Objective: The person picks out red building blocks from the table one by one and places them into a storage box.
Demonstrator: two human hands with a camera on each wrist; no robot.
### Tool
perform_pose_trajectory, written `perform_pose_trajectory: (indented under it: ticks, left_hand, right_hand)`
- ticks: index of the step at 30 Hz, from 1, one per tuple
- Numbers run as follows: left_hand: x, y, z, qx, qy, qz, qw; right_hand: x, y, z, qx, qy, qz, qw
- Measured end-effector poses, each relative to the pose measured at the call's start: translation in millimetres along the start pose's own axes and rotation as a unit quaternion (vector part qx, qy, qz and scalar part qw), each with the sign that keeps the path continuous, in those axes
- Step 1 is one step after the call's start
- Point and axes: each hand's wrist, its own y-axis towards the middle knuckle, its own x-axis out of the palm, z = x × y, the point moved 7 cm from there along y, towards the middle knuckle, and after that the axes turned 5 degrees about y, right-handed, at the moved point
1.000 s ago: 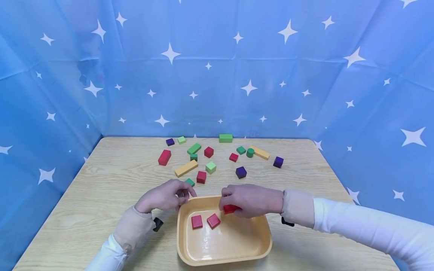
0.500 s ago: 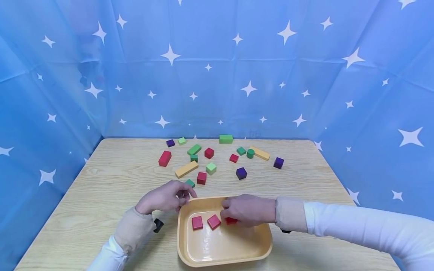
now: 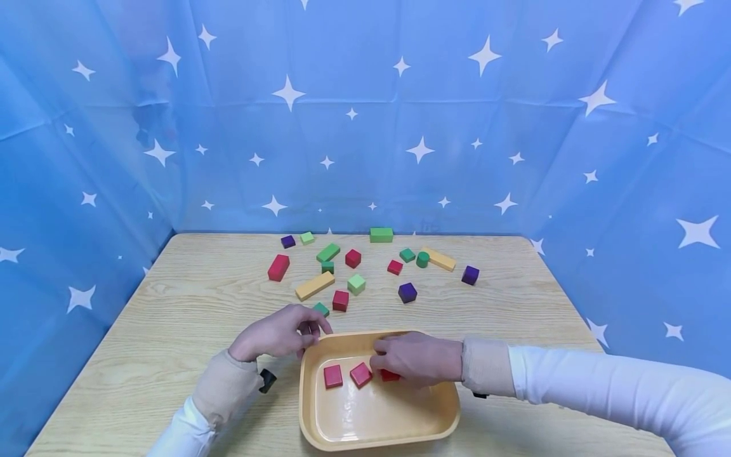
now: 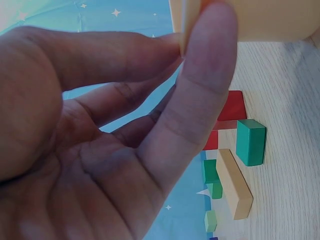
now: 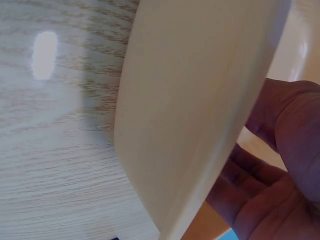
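Note:
A tan plastic tray (image 3: 371, 419) sits at the table's near edge. My left hand (image 3: 282, 331) pinches its far left corner; the left wrist view has thumb and finger on either side of the tray rim (image 4: 188, 25). My right hand (image 3: 419, 359) reaches into the tray from the right, fingers curled down around a red block (image 3: 390, 376) low over the tray floor. Most of that block is hidden under the hand. To its left lie two more red blocks (image 3: 333, 376) (image 3: 360, 375). In the right wrist view the tray wall (image 5: 180, 100) hides the fingertips.
Behind the tray several blocks are scattered: a red cube (image 3: 340, 301), a teal block (image 3: 321, 309), a yellow bar (image 3: 315, 286), a light green cube (image 3: 356, 284), purple cubes (image 3: 407, 292) and a green cylinder (image 3: 422, 259). A blue starry curtain (image 3: 365, 127) surrounds the table.
My right hand has lowered with the red block into the tray, moving slightly nearer, and then nearly stopped. The left hand stays on the tray corner.

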Motion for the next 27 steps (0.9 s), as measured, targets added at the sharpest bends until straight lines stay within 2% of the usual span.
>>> perform_pose_trajectory:
  ticks: [7, 13, 20, 27]
  left_hand:
    - [0.0, -0.8, 0.1, -0.002, -0.004, 0.002, 1.0000]
    - [-0.1, -1.2, 0.6, 0.000, -0.008, 0.001, 1.0000]
    - [-0.3, -1.2, 0.3, -0.002, -0.009, 0.000, 1.0000]
    - [0.0, -0.3, -0.1, 0.000, -0.006, -0.002, 1.0000]
  right_hand:
    - [-1.2, -5.6, 1.9, 0.001, 0.015, -0.010, 0.9998]
    - [-7.3, -14.3, 1.9, -0.008, 0.075, -0.011, 0.9971]
    - [-19.0, -25.2, -4.1, -0.044, 0.101, 0.017, 0.9938]
    - [-29.2, -32.7, -7.3, -0.052, 0.109, 0.037, 0.9920]
